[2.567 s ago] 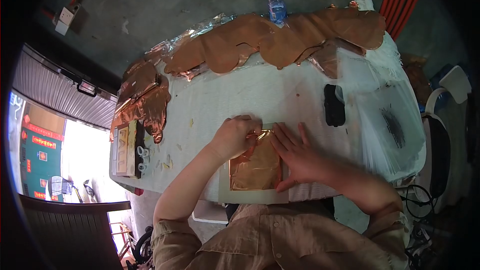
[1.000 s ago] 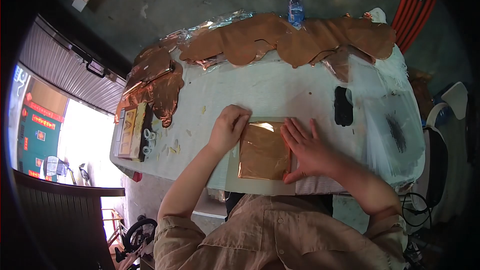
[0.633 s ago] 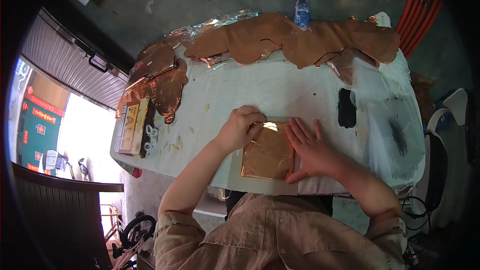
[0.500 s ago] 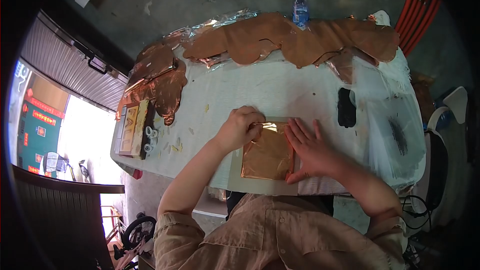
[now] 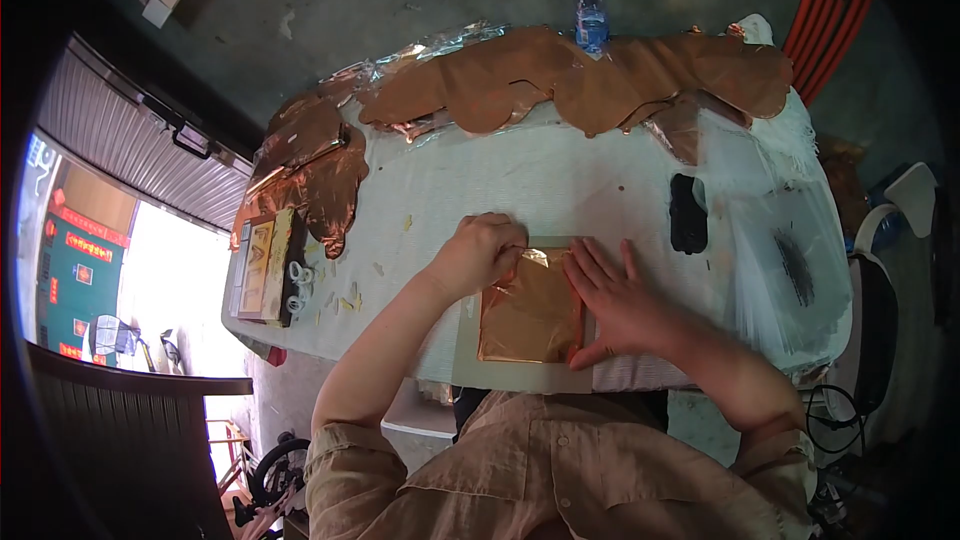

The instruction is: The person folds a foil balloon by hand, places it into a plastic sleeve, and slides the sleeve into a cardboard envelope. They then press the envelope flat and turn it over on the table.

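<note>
A square of shiny copper-coloured foil (image 5: pixel 530 315) lies on a grey-green board (image 5: pixel 480 372) at the table's front edge. My left hand (image 5: pixel 488 248) is closed at the foil's upper left corner, its fingertips pinching there; what lies between them is too small to tell. Spread flat, my right hand (image 5: pixel 612 305) rests along the foil's right edge, with fingers pointing up and left and the thumb near the lower right corner.
Brown and copper sheets (image 5: pixel 500 80) line the table's far side, with a water bottle (image 5: pixel 591 15) behind. A black object (image 5: pixel 688 214) and clear plastic sheets (image 5: pixel 785 270) lie right. A box (image 5: pixel 268 265) and white rings (image 5: pixel 298 275) stand left.
The whole view has shifted slightly, moving the table and bottle a little to the left. Both hands keep nearly the same pose on the foil.
</note>
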`<state>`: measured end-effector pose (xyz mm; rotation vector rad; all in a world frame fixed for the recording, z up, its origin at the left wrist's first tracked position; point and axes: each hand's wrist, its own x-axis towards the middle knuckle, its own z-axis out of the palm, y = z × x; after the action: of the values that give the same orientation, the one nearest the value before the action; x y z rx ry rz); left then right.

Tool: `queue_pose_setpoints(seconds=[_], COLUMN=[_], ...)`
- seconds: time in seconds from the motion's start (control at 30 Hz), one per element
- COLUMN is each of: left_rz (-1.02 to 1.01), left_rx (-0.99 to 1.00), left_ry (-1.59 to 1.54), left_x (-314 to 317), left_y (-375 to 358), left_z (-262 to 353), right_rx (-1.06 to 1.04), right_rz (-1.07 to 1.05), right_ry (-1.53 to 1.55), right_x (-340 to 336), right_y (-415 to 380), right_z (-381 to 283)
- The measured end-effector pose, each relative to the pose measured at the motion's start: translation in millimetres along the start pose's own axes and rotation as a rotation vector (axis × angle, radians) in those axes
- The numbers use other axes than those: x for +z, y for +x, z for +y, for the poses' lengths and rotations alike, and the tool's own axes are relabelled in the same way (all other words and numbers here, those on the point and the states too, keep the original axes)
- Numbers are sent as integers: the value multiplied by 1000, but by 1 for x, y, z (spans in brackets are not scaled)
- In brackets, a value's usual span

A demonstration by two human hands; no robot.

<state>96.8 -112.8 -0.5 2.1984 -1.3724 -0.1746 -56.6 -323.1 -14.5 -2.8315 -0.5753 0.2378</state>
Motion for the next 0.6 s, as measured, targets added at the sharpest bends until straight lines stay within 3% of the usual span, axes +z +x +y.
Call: queue_pose_setpoints(seconds=[0.27,0.6], left_rz=[-167,-3], left_rx=[-133,-105], left_ry=[151,236], left_x=[0,14], left_y=[2,-6], left_z=[7,3], right_rx=[18,24], right_rz=[-6,-34], right_ry=[16,-16], right_x=[0,-4], right_y=[1,1], right_z=[-1,-3])
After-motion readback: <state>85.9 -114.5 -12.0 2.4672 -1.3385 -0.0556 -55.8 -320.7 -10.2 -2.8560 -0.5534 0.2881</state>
